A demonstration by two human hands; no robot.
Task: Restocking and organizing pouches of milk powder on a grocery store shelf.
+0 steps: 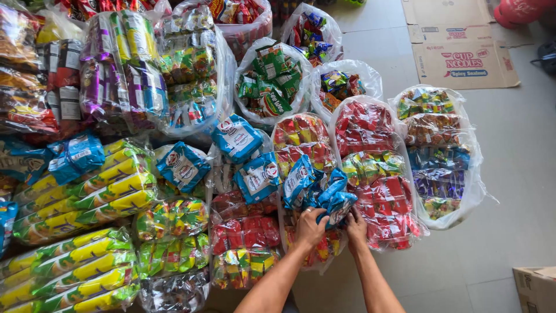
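now | floor (pixel 509 174): pale grey tile, flattened cardboard boxes (pixel 460 46) top right | clear bags (pixel 440 150) of coloured snack packets crowd left and centre | your left hand (pixel 311 227) and right hand (pixel 355 226) both grip a blue packet bundle (pixel 324 194) atop the bags

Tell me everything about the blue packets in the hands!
The blue packets are small, shiny plastic snack pouches, blue with white label patches, bunched in a crumpled cluster. The left hand grips them from below and the right hand presses beside them. They rest on clear bags of red and green snacks.
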